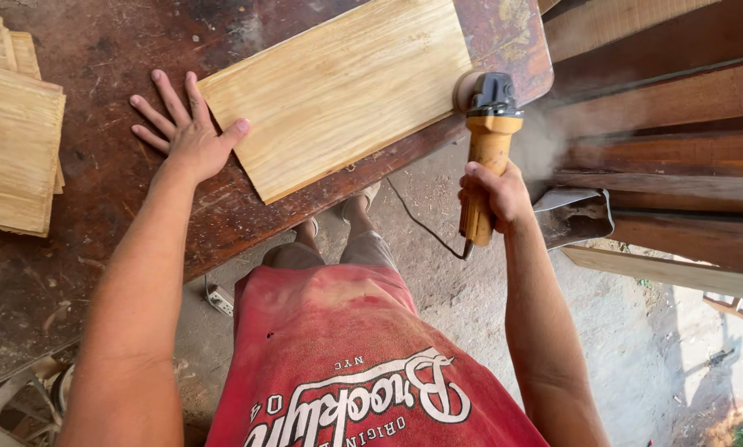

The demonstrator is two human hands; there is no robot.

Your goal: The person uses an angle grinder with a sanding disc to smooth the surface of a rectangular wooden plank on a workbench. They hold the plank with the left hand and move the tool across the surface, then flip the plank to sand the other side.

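A pale rectangular wood board [338, 87] lies on a dark, worn workbench [123, 207]. My left hand [185, 128] rests flat on the bench with fingers spread, its thumb touching the board's left edge. My right hand [492, 194] grips the handle of an orange and black angle grinder [487, 136]. The grinder's sanding disc meets the board's right end at the bench edge, and dust drifts off to the right.
A stack of similar pale boards [11, 141] sits at the bench's left. Dark planks [661, 124] lean at the right. The grinder's cord [421, 219] trails down over a dusty floor, near a white power strip [220, 300].
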